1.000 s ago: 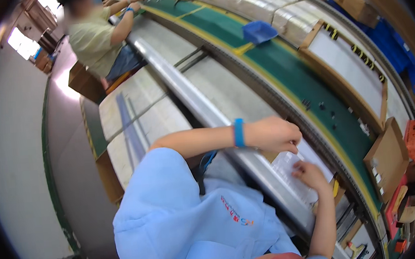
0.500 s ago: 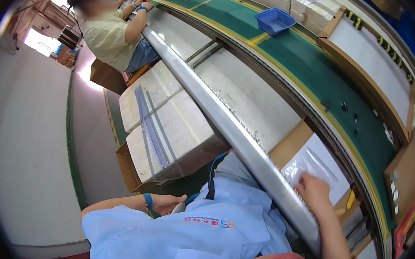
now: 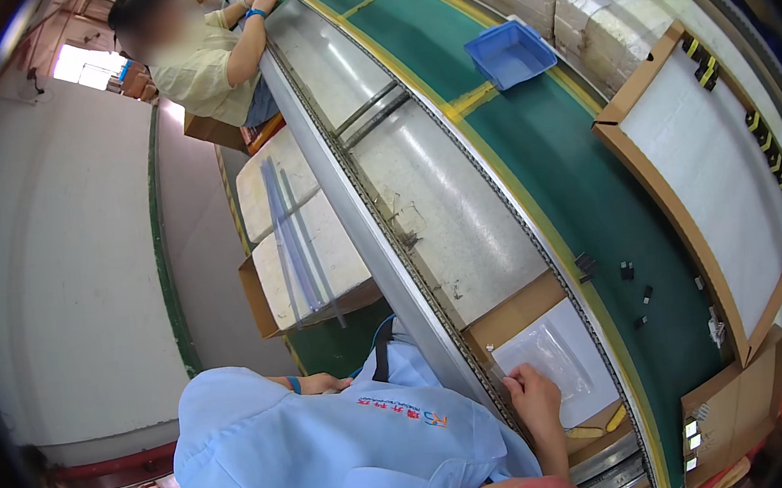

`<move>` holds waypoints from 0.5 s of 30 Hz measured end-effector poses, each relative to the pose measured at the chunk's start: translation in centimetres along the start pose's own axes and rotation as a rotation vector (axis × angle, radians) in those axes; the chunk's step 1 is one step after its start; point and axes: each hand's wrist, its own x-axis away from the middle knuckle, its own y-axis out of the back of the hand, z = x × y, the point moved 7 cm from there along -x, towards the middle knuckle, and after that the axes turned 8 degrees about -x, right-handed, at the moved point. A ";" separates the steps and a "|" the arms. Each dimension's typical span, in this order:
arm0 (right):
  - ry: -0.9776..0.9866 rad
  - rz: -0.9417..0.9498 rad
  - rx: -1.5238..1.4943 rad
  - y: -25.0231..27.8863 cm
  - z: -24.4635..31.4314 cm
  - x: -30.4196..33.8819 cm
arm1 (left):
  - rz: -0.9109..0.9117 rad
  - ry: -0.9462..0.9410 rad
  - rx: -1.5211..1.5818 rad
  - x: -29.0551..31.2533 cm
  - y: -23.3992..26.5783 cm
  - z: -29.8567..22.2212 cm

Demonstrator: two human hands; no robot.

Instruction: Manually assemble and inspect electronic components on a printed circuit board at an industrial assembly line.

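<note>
1. Long green conveyor belt [image 3: 581, 181] curves through the shot, with a grey metal worktop [image 3: 424, 195] running alongside it.
2. Big cardboard tray [image 3: 686, 218] with a white sheet sits on the belt's far side, small black parts along its edge.
3. Taped carton [image 3: 303, 252] sits on the floor, left of the worktop.
4. Blue plastic bin [image 3: 509, 52] rides on the belt further up.
5. Clear plastic bag [image 3: 550, 360] lies flat on a white sheet near the worktop's edge.
6. Right hand [image 3: 535, 399] has fingertips pressed on the bag's near edge, grip loose, not closed round it.
7. Left hand [image 3: 319, 383] is low by the lap; can't tell its grip.
</note>
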 end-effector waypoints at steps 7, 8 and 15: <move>0.051 -0.036 0.160 0.5 0.1 1.7 | 0.140 0.013 -0.572 -5.5 2.7 -4.8; 0.051 -0.030 0.195 0.4 0.1 1.5 | 0.174 0.038 -0.686 -5.8 3.2 -5.5; 0.158 -0.325 0.571 3.1 3.6 2.5 | -0.072 -0.191 -1.307 -2.8 0.7 -17.9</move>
